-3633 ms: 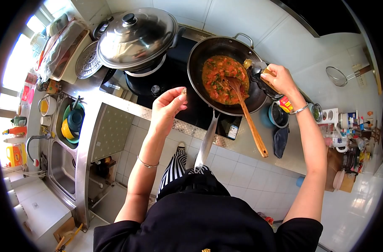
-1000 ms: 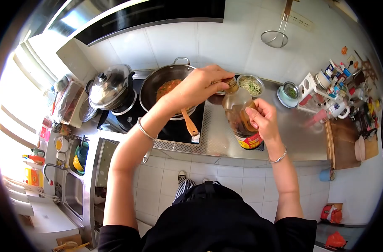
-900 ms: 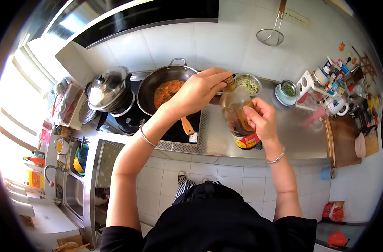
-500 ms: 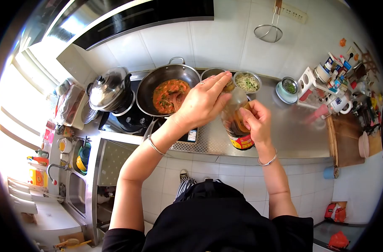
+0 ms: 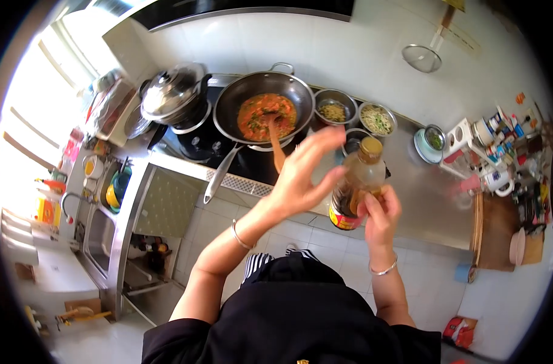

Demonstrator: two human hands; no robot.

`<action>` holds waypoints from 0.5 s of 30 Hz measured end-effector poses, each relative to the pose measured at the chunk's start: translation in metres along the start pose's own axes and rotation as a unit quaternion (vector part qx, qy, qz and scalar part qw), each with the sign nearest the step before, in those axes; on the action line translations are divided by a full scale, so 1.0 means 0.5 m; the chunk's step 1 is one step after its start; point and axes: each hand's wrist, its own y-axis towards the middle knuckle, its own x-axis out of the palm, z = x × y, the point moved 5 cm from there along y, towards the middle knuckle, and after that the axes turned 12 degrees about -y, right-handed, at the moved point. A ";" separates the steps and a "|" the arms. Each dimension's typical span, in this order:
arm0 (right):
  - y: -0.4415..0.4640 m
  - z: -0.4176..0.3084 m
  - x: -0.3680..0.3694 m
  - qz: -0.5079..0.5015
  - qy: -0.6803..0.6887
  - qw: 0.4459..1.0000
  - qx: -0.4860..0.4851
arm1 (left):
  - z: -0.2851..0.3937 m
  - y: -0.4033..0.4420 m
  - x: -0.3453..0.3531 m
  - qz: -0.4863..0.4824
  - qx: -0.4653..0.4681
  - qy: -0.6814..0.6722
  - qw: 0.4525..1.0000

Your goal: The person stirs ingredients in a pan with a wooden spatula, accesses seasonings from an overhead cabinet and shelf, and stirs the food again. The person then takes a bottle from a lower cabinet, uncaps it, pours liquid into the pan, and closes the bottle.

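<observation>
My right hand [image 5: 383,212] grips a clear sauce bottle [image 5: 366,173] by its side, holding it upright above the counter's front edge. Dark liquid fills its lower part, above a red and yellow label, and a yellowish cap sits on its neck. My left hand [image 5: 307,173] is open just left of the bottle, fingers stretched out and off the cap. Behind it, a wok [image 5: 228,100] on the stove holds a red, soupy tomato-like mixture [image 5: 258,118]. A wooden spatula [image 5: 274,136] rests in the wok, its handle partly hidden by my left hand.
Right of the wok stand metal bowls, one with chopped pale-green food [image 5: 376,120] and one with brownish bits [image 5: 332,112]. A lidded pot [image 5: 174,100] is on the left burner. A strainer [image 5: 422,59] hangs on the wall. Stacked dishes [image 5: 428,145] stand farther right.
My left hand has come off the bottle's top and moved down and left, uncovering the cap. The bottle is now more upright. The view has shifted, showing the spatula's handle.
</observation>
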 end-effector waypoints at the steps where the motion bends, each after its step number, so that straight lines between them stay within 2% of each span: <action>1: -0.023 0.005 0.009 -0.020 -0.015 1.000 0.000 | 0.006 -0.046 -0.011 0.010 -0.019 -0.042 0.999; 4: -0.087 0.006 0.062 -0.075 0.047 0.996 0.020 | 0.048 -0.158 -0.045 -0.037 -0.054 -0.115 0.991; 6: -0.132 0.008 0.112 -0.126 0.018 0.991 0.035 | 0.074 -0.225 -0.079 -0.054 -0.106 -0.129 0.984; 11: -0.233 0.018 0.293 -0.272 0.030 0.958 0.083 | 0.123 -0.412 -0.212 0.054 -0.162 -0.140 0.975; 15: -0.330 0.031 0.473 -0.419 0.060 0.894 0.146 | 0.218 -0.564 -0.338 0.154 -0.191 -0.045 0.969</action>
